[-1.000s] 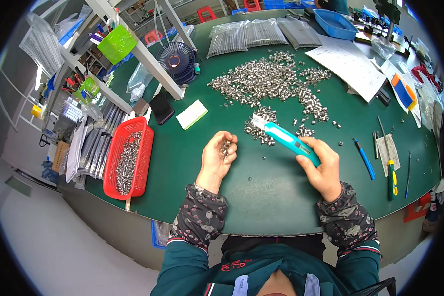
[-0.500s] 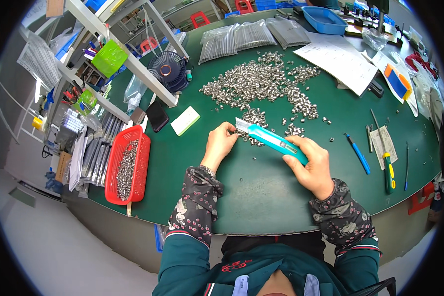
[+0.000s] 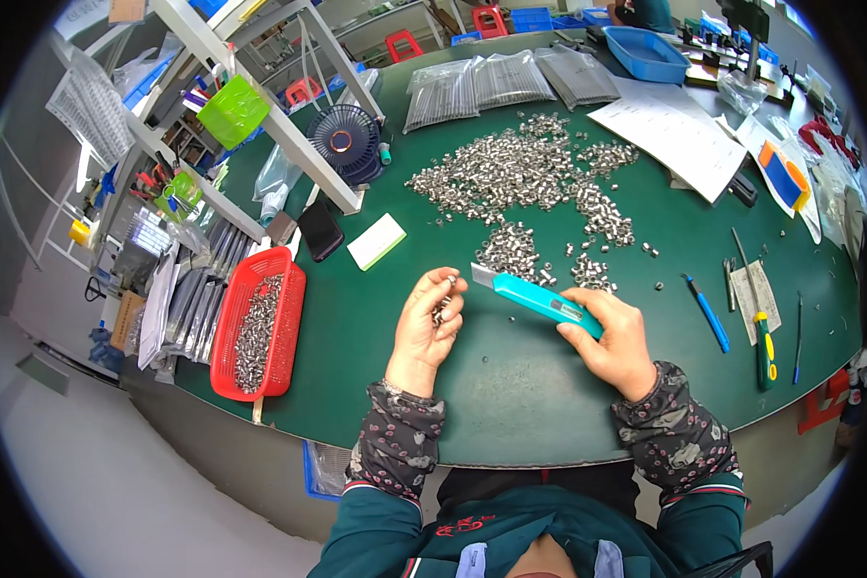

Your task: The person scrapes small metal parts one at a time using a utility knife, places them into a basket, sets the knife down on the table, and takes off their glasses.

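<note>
Withdrawn from the heaped metal rings, left fingers cup several, right fingers grip a teal cutter over the green surface, red stools beyond.

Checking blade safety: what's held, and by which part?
Right grip: turquoise cutter, by its handle's rear, away from the blade. Left grip: small metal pieces; exact hold unclear.

No wording can be read — the red lettering on the green shirt is too small.
</note>
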`<state>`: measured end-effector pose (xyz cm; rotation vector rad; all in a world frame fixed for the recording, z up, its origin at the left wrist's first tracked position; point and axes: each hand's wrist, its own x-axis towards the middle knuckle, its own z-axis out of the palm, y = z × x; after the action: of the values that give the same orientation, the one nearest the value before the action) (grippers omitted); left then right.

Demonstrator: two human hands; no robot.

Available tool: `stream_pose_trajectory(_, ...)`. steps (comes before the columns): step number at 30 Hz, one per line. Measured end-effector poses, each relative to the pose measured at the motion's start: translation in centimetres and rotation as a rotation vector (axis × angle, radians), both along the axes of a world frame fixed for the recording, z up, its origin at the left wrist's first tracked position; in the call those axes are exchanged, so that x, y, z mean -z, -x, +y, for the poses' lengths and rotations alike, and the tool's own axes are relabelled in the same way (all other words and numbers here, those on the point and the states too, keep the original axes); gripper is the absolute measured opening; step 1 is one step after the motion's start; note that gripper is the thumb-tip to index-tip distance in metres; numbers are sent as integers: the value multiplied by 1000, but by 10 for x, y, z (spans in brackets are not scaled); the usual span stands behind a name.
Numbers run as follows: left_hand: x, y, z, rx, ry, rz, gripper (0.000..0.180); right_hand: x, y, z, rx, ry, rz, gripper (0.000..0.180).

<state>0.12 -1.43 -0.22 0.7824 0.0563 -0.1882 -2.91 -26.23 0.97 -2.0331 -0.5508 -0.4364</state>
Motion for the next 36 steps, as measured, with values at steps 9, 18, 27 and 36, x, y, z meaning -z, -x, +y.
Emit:
stream_pose_trajectory(9,7,0,4,36,-48,-22,15,0,-1,3,-118,-41,321,30)
stream_pose_trajectory(18,9,1,0,54,-99,-65,12,-1,-2,4,-170,-27,356,29)
stream_pose_trajectory(27,11,4,-3,16,-192,-92,14,3,-2,4,-110,0,332,27)
stream_pose_trajectory(36,11,5,-4,-19,-260,-112,16,4,0,6,-24,114,178,28)
